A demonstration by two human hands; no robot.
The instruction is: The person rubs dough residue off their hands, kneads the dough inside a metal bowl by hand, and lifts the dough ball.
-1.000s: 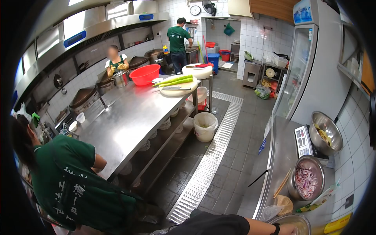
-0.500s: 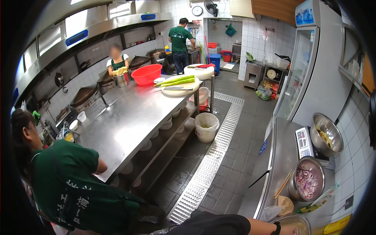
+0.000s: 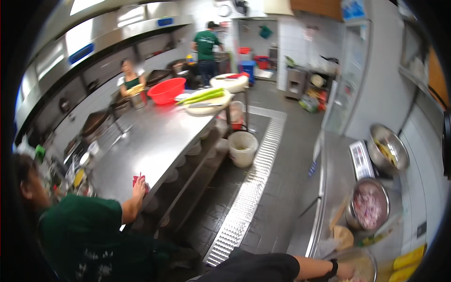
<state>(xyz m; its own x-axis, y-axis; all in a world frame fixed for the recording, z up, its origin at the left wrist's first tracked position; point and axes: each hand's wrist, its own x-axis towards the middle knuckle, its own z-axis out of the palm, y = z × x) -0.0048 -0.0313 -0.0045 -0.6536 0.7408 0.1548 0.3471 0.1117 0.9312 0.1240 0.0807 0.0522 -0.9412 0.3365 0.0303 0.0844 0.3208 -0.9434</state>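
Round, shiny metal bowl, quantity one, located at the near end of a smooth grey steel counter; bare left hand inside it, grip indeterminable. Right hand outside the view, state cannot be told. Beyond: two deep, round steel bowls, one containing purple-white slices, the other yellow pieces; one white rectangular scale

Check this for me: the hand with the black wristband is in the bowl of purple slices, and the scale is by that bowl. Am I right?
Not quite: the hand is in a different bowl, at the bottom edge of the head view. The scale is indeed by the bowl of purple slices.
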